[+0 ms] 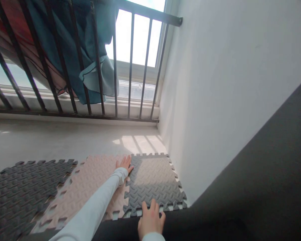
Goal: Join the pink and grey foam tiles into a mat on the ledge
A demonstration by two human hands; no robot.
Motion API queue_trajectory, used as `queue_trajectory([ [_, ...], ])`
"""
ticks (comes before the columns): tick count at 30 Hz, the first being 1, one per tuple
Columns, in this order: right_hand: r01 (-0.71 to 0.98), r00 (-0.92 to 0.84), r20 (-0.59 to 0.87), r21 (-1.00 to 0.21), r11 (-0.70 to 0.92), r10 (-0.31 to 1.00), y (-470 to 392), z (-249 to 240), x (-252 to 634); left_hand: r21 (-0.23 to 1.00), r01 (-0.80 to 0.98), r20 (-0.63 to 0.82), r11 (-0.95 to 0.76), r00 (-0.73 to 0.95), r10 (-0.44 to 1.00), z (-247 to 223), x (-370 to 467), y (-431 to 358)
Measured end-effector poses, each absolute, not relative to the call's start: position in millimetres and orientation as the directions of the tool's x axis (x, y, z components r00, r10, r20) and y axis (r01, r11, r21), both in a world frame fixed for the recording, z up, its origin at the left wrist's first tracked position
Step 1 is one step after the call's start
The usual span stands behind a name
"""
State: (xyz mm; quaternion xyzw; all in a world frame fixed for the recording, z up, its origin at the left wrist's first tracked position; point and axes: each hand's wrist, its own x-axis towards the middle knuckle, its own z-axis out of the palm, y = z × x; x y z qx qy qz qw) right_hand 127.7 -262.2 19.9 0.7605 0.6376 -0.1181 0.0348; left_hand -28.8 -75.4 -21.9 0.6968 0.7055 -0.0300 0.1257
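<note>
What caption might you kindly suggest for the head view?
Left hand on the pink mat, right hand at near edge of the sunlit grey mat.

You have a square dark-grey foam tile (153, 180) with jigsaw edges and raised tread pattern, lying flat and partly sunlit. On its left side you see a pale-pink foam tile (97, 170) with round bumps, its toothed edge meeting the grey one.
</note>
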Motion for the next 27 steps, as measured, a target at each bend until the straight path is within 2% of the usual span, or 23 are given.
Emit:
queue_trajectory([
  [3, 0.976, 0.158, -0.230, -0.111, -0.188, 0.960, -262, 15, 129, 0.142, 0.990, -0.166, 0.006, 0.018, 0.986, -29, -26, -68],
  [7, 0.979, 0.147, -0.156, -0.115, -0.166, 0.977, -261, 18, 128, 0.108, 0.994, -0.139, 0.000, 0.015, 0.990, -34, -25, -66],
  [12, 0.988, 0.130, -0.088, -0.071, -0.137, 0.988, -263, 15, 124, 0.066, 0.998, -0.223, 0.005, 0.010, 0.975, -29, -23, -67],
  [20, 0.995, 0.086, 0.000, -0.040, -0.086, 0.996, -276, 6, 119, 0.083, 0.981, -0.299, -0.173, 0.190, 0.935, -20, -31, -91],
  [27, 0.997, 0.078, -0.068, 0.005, -0.078, 0.995, -276, 12, 115, 0.071, 0.967, -0.423, -0.247, 0.253, 0.870, 9, -36, -93],
])
